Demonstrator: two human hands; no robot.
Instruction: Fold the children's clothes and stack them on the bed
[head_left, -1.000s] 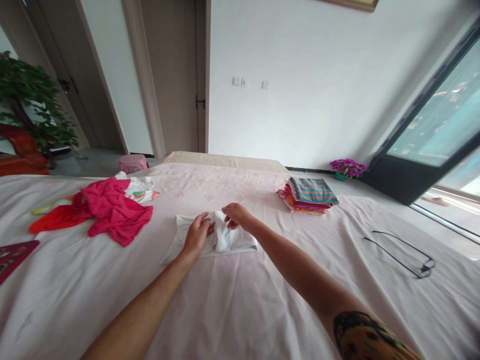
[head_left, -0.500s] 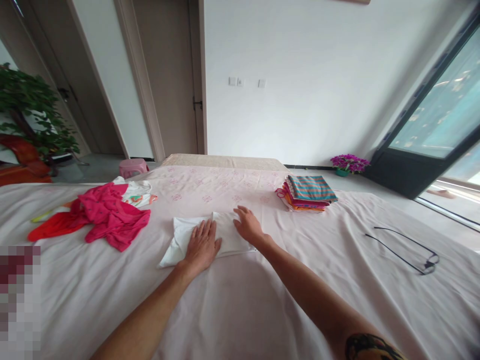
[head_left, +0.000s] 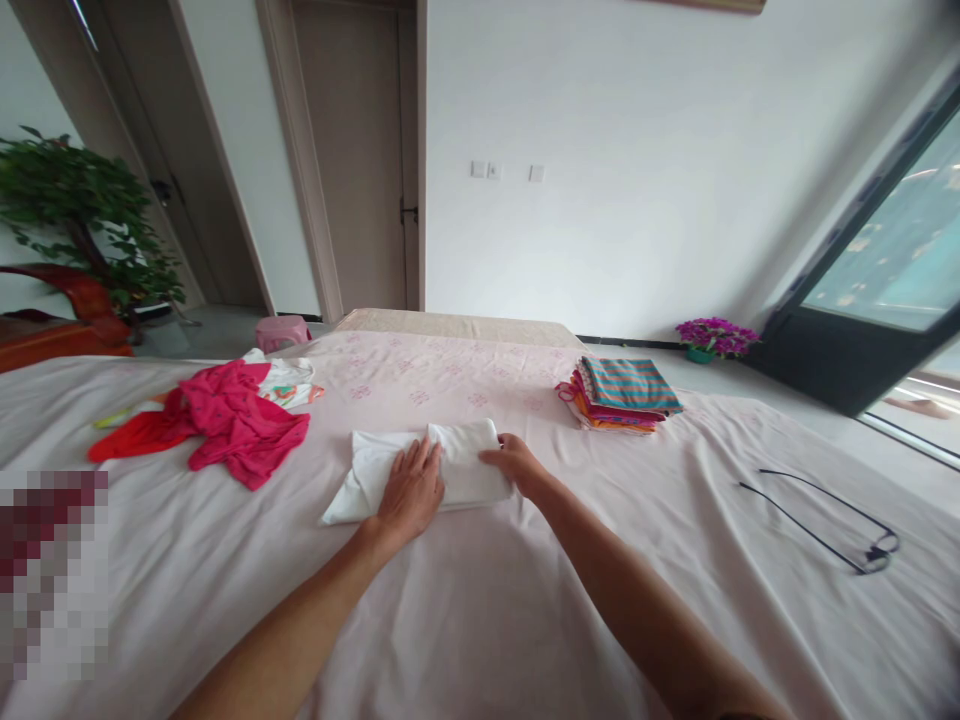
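Note:
A white garment [head_left: 469, 470], folded partly over itself, lies on the sheet in front of me; its exact kind cannot be made out. My left hand [head_left: 410, 490] rests flat on its middle, beside the folded edge, with the fingers stretched forward. At the garment's right end, my right hand [head_left: 519, 465] has its thumb on top and its fingers curled around the far right corner, gripping the cloth. The fingertips there are partly hidden.
On the left lies a loose heap of pink and red clothes [head_left: 244, 420]. A stack of folded clothes [head_left: 634, 385] stands at the right, striped cloth on top. Glasses [head_left: 874, 555] lie nearer on the right. The pale sheet [head_left: 480, 620] has wrinkles.
My right hand has gone from lying over the garment's right part to gripping its right edge. The left hand stays pressed on the cloth. The view has shifted slightly left.

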